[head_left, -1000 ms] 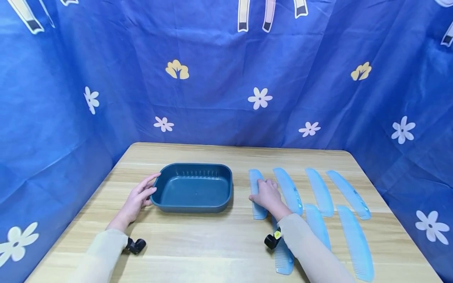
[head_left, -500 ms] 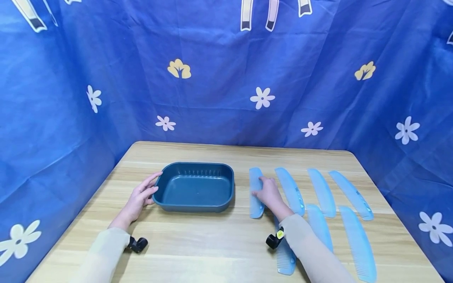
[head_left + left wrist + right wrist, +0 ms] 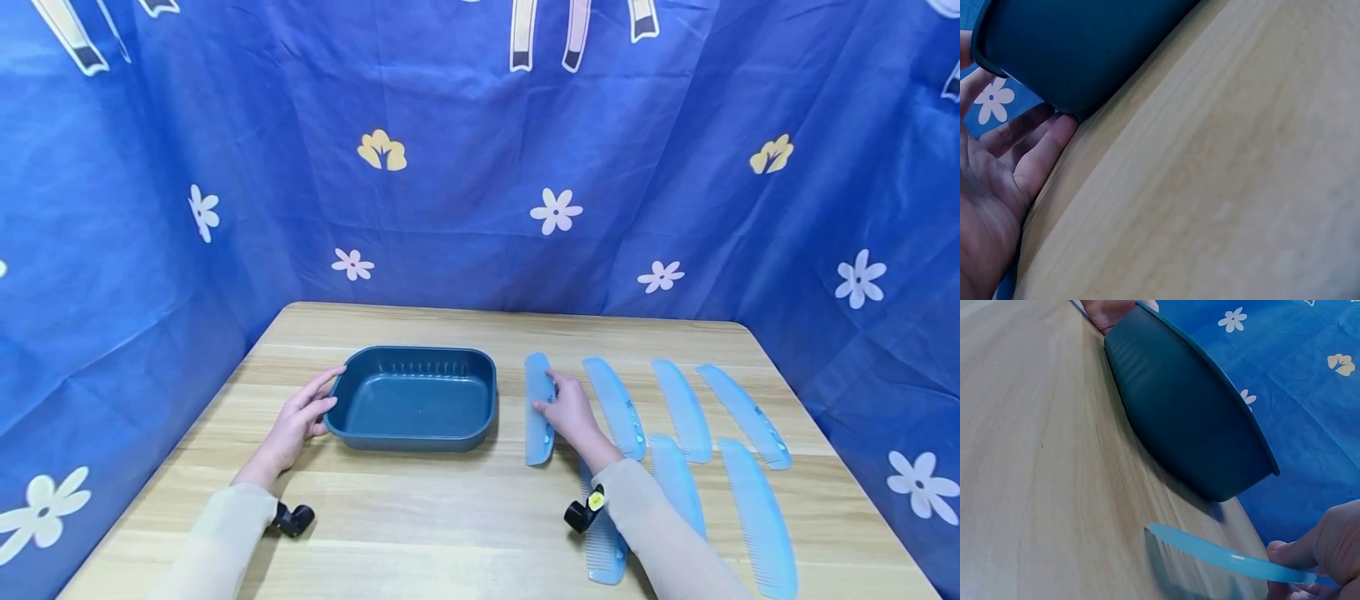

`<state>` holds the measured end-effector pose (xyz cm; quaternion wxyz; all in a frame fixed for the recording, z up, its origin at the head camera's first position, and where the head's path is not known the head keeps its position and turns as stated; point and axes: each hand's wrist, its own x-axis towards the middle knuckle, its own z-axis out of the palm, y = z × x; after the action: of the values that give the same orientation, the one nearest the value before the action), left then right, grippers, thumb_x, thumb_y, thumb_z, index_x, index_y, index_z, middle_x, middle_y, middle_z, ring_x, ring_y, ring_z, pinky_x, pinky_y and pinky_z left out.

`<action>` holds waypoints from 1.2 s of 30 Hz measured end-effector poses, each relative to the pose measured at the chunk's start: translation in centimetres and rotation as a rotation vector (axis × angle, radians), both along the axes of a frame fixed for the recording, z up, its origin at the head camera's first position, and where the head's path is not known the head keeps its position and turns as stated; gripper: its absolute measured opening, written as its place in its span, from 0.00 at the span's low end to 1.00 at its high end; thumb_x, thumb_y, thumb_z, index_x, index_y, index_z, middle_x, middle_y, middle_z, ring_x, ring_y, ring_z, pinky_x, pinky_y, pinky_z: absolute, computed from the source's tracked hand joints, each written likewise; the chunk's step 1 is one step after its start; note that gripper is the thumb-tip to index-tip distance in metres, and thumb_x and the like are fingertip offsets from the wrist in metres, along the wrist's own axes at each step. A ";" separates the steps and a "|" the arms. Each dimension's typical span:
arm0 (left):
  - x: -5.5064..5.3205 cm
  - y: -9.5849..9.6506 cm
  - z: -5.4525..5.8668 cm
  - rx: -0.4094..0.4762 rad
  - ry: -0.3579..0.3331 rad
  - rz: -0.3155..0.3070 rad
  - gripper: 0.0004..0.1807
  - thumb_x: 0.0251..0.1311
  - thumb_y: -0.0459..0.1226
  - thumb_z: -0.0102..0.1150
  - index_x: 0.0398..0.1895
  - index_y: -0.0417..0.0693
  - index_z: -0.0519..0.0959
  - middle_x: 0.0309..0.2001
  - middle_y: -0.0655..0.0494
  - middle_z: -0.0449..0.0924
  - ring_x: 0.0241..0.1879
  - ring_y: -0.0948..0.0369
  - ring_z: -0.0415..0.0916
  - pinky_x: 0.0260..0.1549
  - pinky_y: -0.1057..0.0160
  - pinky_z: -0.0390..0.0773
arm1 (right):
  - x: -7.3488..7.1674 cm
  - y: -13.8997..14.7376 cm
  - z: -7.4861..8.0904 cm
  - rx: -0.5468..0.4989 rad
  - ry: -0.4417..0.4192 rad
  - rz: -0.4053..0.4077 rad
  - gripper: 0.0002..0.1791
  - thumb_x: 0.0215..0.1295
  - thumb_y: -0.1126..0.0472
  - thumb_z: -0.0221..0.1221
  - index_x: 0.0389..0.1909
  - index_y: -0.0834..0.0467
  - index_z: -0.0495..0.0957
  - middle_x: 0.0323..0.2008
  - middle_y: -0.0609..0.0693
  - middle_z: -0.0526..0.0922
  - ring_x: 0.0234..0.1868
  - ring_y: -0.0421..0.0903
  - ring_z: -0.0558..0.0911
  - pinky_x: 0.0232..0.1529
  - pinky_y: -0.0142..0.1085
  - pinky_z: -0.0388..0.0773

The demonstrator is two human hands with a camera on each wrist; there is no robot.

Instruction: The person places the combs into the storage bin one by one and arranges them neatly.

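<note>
A dark teal rectangular basin (image 3: 420, 408) stands on the table, left of the middle. My left hand (image 3: 294, 421) touches its left side, fingers spread along the rim and outer wall. In the left wrist view, several fingertips (image 3: 1063, 125) meet the basin's lower corner. To the right of the basin, my right hand (image 3: 572, 414) pinches a translucent blue comb (image 3: 537, 408) between thumb and fingers. The right wrist view shows this comb (image 3: 1216, 553) tilted, with its shadow on the table beneath; whether its lower edge touches the wood, I cannot tell.
Several similar blue combs lie flat on the right, among them one beside my right hand (image 3: 617, 408), one at the far right (image 3: 746, 417) and one partly under my right forearm (image 3: 603, 550). Blue printed cloth (image 3: 465, 208) encloses the wooden table (image 3: 420, 533).
My right hand has taken hold of the leftmost comb, which has gone from lying flat to tilted and raised slightly. The left hand and basin have stayed in place.
</note>
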<state>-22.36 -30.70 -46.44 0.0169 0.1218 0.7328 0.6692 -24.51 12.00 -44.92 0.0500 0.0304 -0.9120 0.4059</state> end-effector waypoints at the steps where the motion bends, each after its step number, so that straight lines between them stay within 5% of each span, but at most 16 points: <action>1: 0.0 0.0 0.0 0.001 0.000 -0.001 0.28 0.69 0.36 0.44 0.71 0.47 0.55 0.59 0.41 0.62 0.44 0.60 0.77 0.33 0.61 0.81 | 0.0 0.0 0.1 -0.009 0.001 -0.003 0.36 0.50 0.66 0.68 0.61 0.68 0.66 0.41 0.60 0.76 0.41 0.53 0.76 0.41 0.43 0.76; 8: -0.1 -0.1 -0.1 -0.020 -0.003 0.013 0.27 0.69 0.34 0.42 0.71 0.46 0.54 0.59 0.39 0.62 0.44 0.60 0.77 0.32 0.62 0.81 | 0.0 -0.2 0.7 -0.063 0.020 -0.009 0.37 0.51 0.67 0.67 0.62 0.67 0.65 0.33 0.54 0.71 0.32 0.47 0.71 0.32 0.37 0.73; 11: 0.4 0.2 0.5 -0.028 -0.003 0.013 0.27 0.69 0.32 0.41 0.71 0.44 0.54 0.59 0.38 0.62 0.44 0.60 0.77 0.33 0.63 0.80 | 0.0 -0.3 1.1 -0.097 0.029 -0.011 0.37 0.51 0.68 0.67 0.63 0.67 0.64 0.33 0.54 0.71 0.31 0.46 0.71 0.32 0.36 0.74; 36: 0.0 0.1 -0.3 -0.020 -0.002 0.046 0.27 0.68 0.39 0.46 0.70 0.50 0.58 0.55 0.39 0.61 0.38 0.62 0.76 0.30 0.63 0.81 | 0.4 -2.7 5.0 -0.169 0.198 0.098 0.32 0.50 0.70 0.67 0.59 0.65 0.70 0.27 0.51 0.70 0.28 0.44 0.70 0.29 0.33 0.70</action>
<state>-22.35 -30.61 -46.75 0.0035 0.1039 0.7422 0.6620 -24.15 9.31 -39.96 0.1223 0.1103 -0.8627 0.4781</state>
